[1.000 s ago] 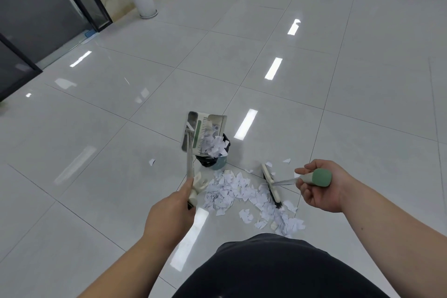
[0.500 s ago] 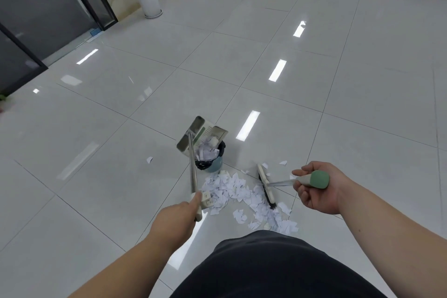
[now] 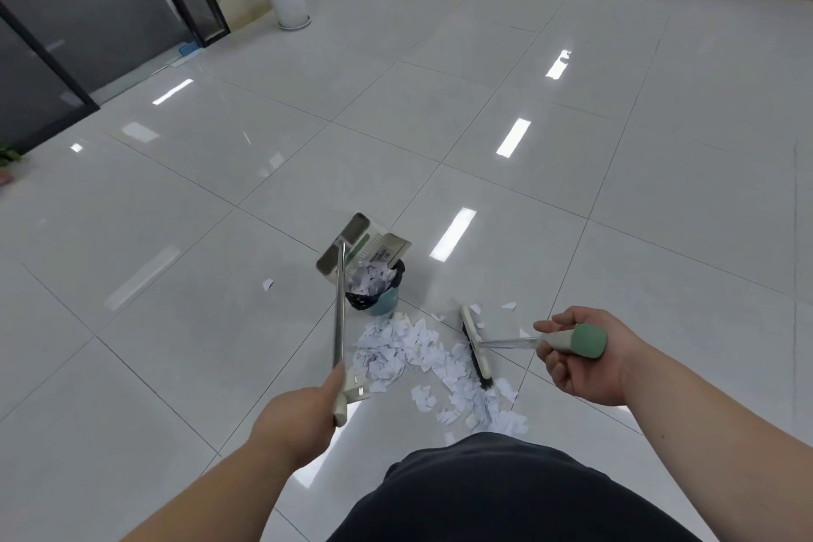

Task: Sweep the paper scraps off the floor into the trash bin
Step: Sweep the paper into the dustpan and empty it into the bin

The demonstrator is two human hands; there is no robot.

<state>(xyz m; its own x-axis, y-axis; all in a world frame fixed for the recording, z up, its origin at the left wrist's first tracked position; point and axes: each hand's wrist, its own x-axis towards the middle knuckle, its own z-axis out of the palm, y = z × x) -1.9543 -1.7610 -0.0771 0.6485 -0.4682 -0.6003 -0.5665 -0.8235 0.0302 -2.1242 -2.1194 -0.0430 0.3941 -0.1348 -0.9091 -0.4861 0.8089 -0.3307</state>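
Grey glossy tile floor (image 3: 572, 189) as base surface. Main heap of paper scraps (image 3: 396, 354) on the near side of the trash bin (image 3: 382, 304), reaching its foot and trailing nearer and rightward. Tipped dustpan (image 3: 367, 244) over the bin's far-left rim, scraps heaped in the bin mouth. Long metal handle (image 3: 339, 321) running from the bin back to the left hand (image 3: 299, 414), wrapped round the grip end. To the bin's near right, broom head (image 3: 474, 350) on the floor at the heap's right edge, long axis near-to-far. Right hand (image 3: 580, 359) curled round the green grip. Judged next: set pan down near the bin, mouth toward the broom, then sweep leftward. One stray scrap (image 3: 267, 284) left of the bin, apart.
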